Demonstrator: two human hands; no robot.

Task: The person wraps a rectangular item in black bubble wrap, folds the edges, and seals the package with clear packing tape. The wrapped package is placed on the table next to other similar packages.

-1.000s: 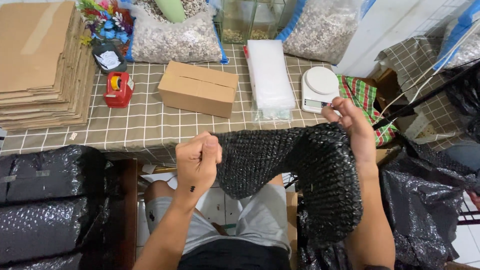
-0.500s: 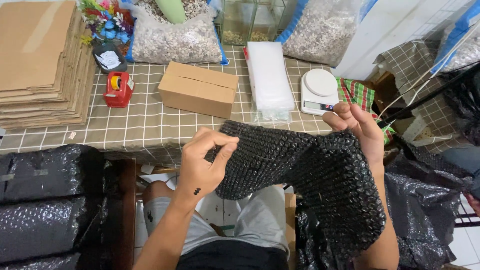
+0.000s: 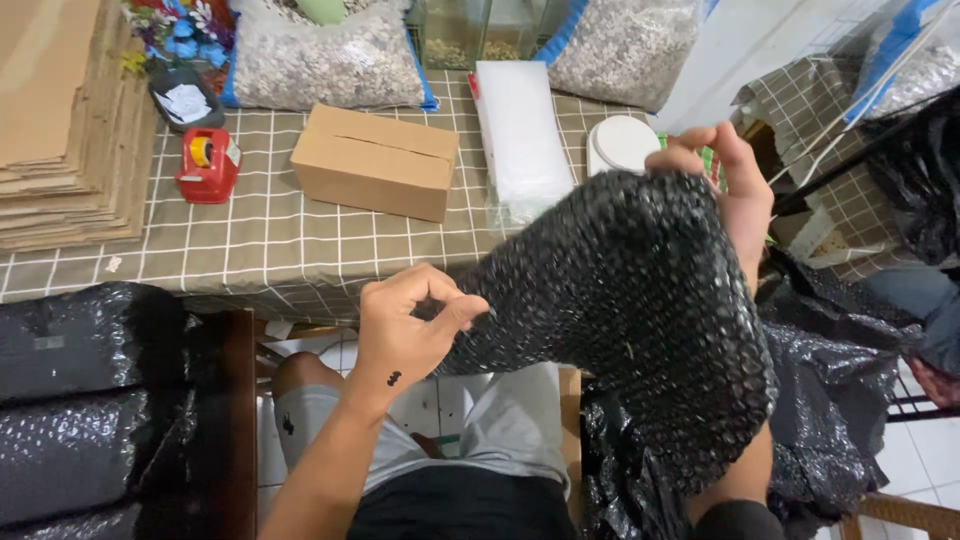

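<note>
Beyond the checked table, both hands' grips, left and right, pinch black bubble wrap.

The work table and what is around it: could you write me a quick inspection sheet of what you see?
Surface: checked tablecloth on the table.
Job's things: black bubble wrap sheet, held up in the air.
Clutter: closed cardboard box, red tape dispenser, flat cardboard stack, clear bag pack, white scale, bags of gravel.
Grippers: left hand pinches the sheet's edge; right hand grips its top.
Cables: nothing seen.
Surroundings: black bubble wrap rolls at left, tiled floor.
</note>
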